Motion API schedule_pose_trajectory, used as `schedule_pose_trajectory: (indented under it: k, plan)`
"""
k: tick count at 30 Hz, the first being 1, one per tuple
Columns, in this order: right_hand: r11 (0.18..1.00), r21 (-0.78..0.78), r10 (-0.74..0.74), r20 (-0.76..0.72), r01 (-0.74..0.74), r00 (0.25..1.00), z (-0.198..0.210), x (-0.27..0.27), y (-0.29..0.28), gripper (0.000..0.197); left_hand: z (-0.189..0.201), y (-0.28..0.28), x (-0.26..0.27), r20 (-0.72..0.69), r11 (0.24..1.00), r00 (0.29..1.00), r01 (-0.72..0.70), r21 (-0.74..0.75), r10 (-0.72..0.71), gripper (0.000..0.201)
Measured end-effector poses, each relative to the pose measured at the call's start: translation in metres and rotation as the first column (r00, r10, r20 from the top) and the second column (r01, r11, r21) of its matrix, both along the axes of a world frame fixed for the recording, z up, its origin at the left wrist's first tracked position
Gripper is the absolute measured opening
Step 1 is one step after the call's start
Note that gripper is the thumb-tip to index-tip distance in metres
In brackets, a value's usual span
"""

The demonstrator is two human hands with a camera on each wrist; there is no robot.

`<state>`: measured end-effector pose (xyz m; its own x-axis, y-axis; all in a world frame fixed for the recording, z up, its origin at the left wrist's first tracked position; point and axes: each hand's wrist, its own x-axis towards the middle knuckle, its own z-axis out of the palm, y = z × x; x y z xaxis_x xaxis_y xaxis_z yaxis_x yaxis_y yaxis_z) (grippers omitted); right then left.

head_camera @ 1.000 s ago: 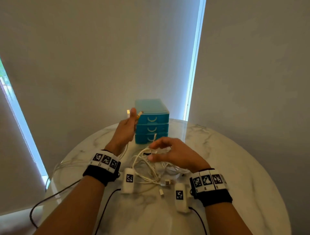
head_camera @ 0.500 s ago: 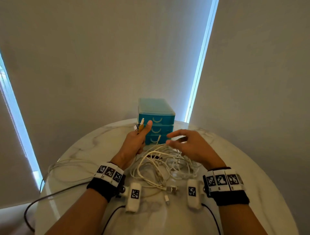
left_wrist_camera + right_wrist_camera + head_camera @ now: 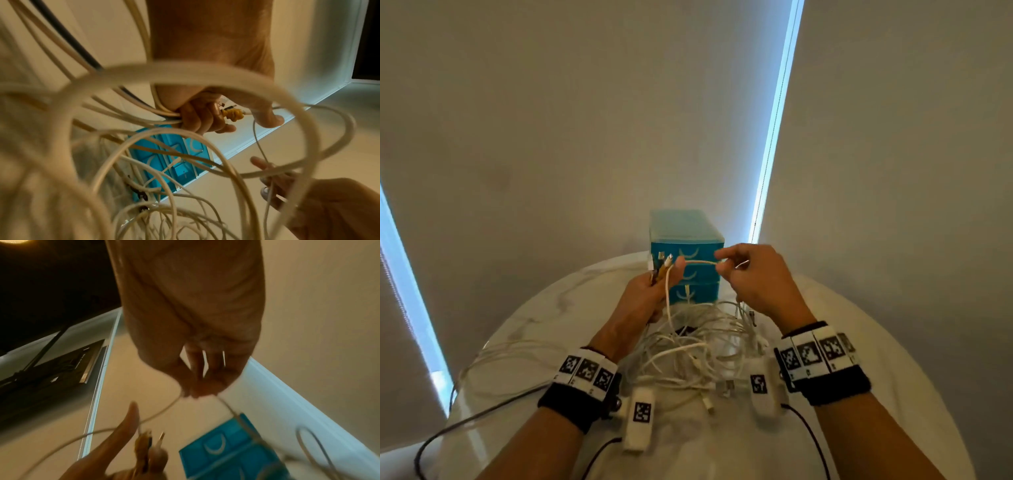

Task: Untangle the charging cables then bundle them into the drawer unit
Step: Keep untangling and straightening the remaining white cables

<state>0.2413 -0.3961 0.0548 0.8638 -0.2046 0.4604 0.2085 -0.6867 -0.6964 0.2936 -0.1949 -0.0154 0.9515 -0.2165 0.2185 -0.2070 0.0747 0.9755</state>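
Presently on the round marble-patterned bench (image 3: 876, 342): one tangle of white charging cables (image 3: 695, 353), heaped loosely between the two forearms, loops overlapping, several plug ends lying at its near edge. Left hand (image 3: 643, 301): raised above the heap, fingers curled round a bunch of cable ends, thumb extended upward; a yellow connector (image 3: 233, 114) and pale plugs protrude from the top of the fist, strands trailing down from its underside into the heap. Right hand (image 3: 756, 277): raised level with the left, thumb and fingertips pinching a single thin white cable (image 3: 700, 262), which runs taut and roughly level from the pinch across to the left hand's thumb; the right wrist view is blurred but shows the same strand leaving both sides of the pinch. Blue drawer unit (image 3: 686, 255): three drawers stacked, all appearing closed, each with a pale curved handle; stands upright at the far edge of the bench, behind the two hands and apart from the heap. Wristbands with black-and-white square markers (image 3: 815, 354) on both wrists, each with a white marked camera housing beside it; dark leads run from these toward the near edge. Further pale cables (image 3: 493, 363) trail over the left rim of the bench.
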Motion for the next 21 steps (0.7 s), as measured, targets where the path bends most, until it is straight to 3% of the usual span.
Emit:
schedule_pose_trajectory:
  k: [2,4,8,10,13,16,18,21]
  plan:
    - [0.982,0.16,-0.132,0.221,0.098,0.966,-0.007,-0.005,-0.006,0.018,0.001,-0.003,-0.001,0.007,0.997,0.999,0.037,-0.065,-0.036,0.051]
    - [0.961,0.27,-0.149,0.32,0.06,0.936,-0.014,-0.009,-0.01,0.015,0.006,-0.004,-0.004,0.003,0.988,1.0,0.027,-0.15,-0.027,0.062]
    - [0.976,0.129,0.168,0.046,-0.173,0.985,-0.052,-0.006,-0.007,0.01,0.013,0.003,-0.005,0.015,0.975,0.996,0.084,-0.204,-0.083,0.074]
    - [0.962,0.134,0.237,0.018,-0.237,0.971,-0.062,-0.004,-0.011,0.011,0.013,0.005,-0.005,0.068,0.989,0.993,0.1,-0.106,-0.093,0.064]
    - [0.937,0.273,0.184,0.151,-0.219,0.971,-0.061,-0.007,-0.018,0.012,0.016,-0.001,-0.012,0.156,0.988,0.987,0.0,0.154,-0.024,0.027]
    - [0.914,0.335,0.161,0.21,-0.226,0.964,-0.062,-0.011,-0.021,0.015,0.011,-0.006,-0.009,0.163,0.962,0.986,-0.026,0.273,-0.02,0.028]
    - [0.921,0.31,0.209,0.124,-0.238,0.97,-0.067,-0.013,-0.023,0.019,0.007,-0.004,-0.006,0.137,0.987,0.991,-0.019,0.162,-0.003,0.033]
    - [0.941,0.223,0.282,-0.097,-0.255,0.955,-0.077,-0.011,-0.027,0.013,0.009,-0.001,-0.001,0.053,0.962,0.998,0.045,-0.269,-0.032,0.035]
